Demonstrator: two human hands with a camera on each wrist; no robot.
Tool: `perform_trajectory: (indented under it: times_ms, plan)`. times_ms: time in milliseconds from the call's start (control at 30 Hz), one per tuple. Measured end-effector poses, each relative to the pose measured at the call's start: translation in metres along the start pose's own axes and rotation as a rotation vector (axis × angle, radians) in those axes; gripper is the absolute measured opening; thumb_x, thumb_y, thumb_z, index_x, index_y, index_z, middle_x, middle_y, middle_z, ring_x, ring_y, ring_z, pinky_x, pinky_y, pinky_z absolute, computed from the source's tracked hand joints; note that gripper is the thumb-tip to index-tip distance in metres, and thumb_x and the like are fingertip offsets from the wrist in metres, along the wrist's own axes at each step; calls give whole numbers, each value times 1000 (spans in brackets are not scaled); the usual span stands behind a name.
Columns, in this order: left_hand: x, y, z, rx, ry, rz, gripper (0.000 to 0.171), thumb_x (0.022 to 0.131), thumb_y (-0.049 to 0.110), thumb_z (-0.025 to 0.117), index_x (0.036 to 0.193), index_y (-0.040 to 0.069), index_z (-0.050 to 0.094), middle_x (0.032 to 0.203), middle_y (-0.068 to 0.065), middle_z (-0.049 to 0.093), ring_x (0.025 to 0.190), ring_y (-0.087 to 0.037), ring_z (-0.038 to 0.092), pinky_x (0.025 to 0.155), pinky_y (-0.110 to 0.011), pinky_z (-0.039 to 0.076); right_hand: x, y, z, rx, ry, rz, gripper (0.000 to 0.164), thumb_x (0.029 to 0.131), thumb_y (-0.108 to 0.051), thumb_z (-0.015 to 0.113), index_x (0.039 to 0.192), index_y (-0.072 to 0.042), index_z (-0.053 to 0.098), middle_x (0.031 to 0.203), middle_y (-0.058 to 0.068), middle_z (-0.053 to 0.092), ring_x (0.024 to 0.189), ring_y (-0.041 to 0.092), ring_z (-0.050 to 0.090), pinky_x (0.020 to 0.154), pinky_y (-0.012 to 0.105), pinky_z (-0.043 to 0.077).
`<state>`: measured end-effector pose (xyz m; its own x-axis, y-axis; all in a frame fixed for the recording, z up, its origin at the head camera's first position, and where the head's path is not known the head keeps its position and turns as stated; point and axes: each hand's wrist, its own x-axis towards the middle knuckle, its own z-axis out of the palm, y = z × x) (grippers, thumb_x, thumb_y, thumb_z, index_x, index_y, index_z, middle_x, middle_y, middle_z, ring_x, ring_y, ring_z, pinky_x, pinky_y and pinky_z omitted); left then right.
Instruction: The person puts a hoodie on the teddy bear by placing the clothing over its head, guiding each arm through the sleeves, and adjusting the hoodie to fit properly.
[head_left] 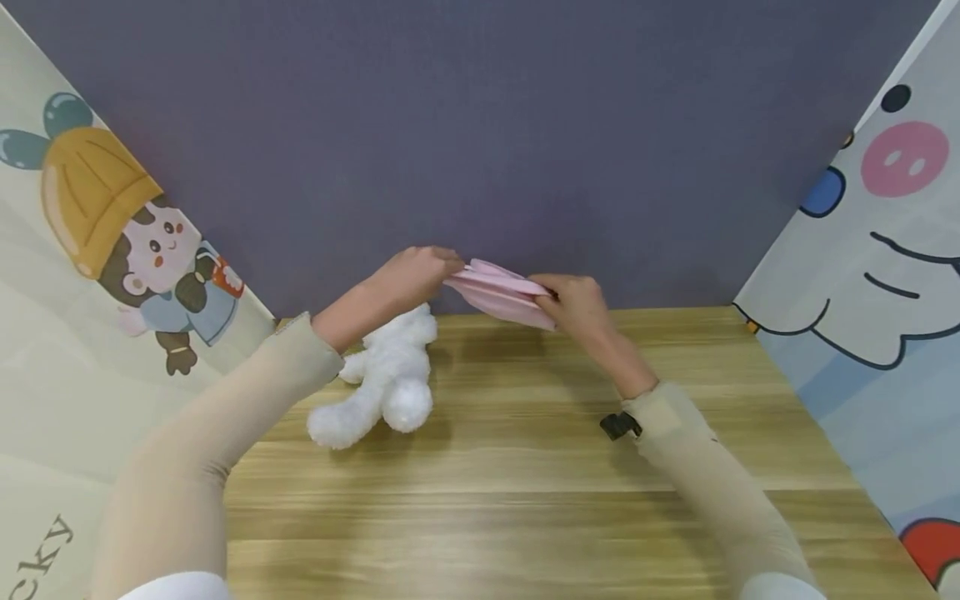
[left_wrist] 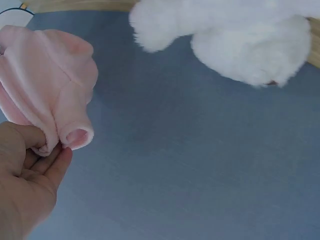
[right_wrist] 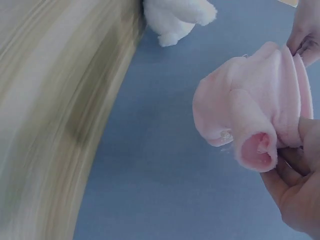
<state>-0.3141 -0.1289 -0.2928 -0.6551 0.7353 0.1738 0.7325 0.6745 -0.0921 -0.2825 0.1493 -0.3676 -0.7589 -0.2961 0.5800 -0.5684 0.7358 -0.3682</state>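
A small pink fleece doll's garment (head_left: 498, 293) with short sleeves hangs in the air above the back of the table. My left hand (head_left: 412, 273) pinches one end of its edge. The opposite end is held by my right hand (head_left: 585, 312), its thumb and fingers on the hem. In the left wrist view, an open cuff of the garment (left_wrist: 47, 80) sits beside the left fingertips. Another sleeve opening faces the camera in the right wrist view, close to the right hand (right_wrist: 297, 185). A white plush toy (head_left: 397, 375) lies on the table, partly hidden by my left wrist.
The wood-grain table (head_left: 525, 500) meets an upright grey-blue panel (head_left: 510, 150) at the back. Side panels with cartoon prints stand at the left (head_left: 135, 250) and right (head_left: 862, 333). A small black device (head_left: 619, 426) sits at my right cuff.
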Motion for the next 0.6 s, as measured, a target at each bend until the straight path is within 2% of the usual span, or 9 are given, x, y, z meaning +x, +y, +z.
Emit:
perform_trajectory:
  times_ms: [267, 433, 533, 600]
  plan:
    - [-37, -23, -8, 11, 89, -37, 42, 90, -16, 58, 127, 2, 68, 130, -17, 66, 118, -37, 64, 89, -48, 57, 29, -25, 18, 38, 8, -64, 23, 95, -9, 71, 117, -8, 77, 112, 14, 75, 100, 30, 73, 82, 45, 58]
    - [-58, -36, -11, 29, 72, -92, 44, 92, -16, 56, 132, 0, 64, 137, -20, 61, 126, -39, 58, 94, -51, 54, 48, -38, 33, 29, 19, -80, 25, 95, -13, 72, 120, -12, 76, 114, 12, 75, 103, 29, 72, 86, 43, 57]
    - [-71, -43, -8, 51, 56, -121, 44, 93, -15, 57, 135, -2, 62, 139, -22, 59, 129, -40, 55, 98, -52, 52, 57, -43, 45, 35, 13, -98, 26, 95, -14, 72, 122, -13, 76, 114, 10, 75, 103, 27, 72, 86, 41, 58]
    - [-81, -50, -4, 69, 74, -128, 45, 92, -14, 61, 136, -3, 61, 139, -23, 58, 129, -41, 55, 99, -52, 51, 63, -49, 53, 49, 16, -112, 27, 95, -14, 72, 122, -14, 76, 115, 9, 75, 104, 25, 72, 87, 40, 58]
